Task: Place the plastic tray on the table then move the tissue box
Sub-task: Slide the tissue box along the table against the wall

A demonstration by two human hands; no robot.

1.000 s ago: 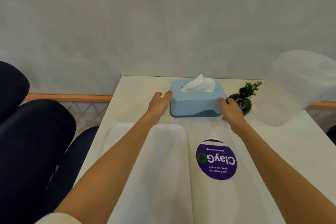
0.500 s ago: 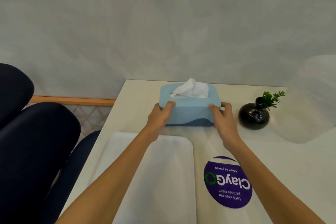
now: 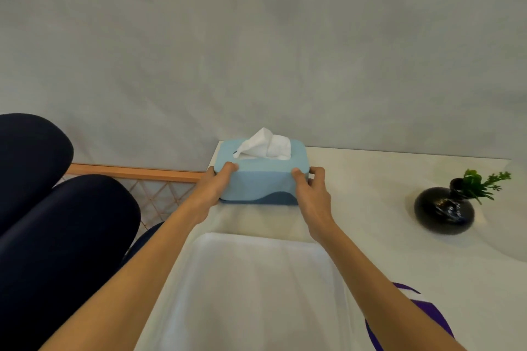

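A light blue tissue box with a white tissue sticking out of its top sits at the far left corner of the white table, close to the wall. My left hand grips its left end and my right hand grips its right end. A white plastic tray lies flat on the table just in front of the box, between my forearms.
A round black vase with a green sprig stands to the right. A purple round sticker lies at the lower right. Dark blue padded seats and a wooden lattice rail are left of the table.
Both hands closed on the ends of the tissue box and slid it left, away from the vase, to the table's far left corner.
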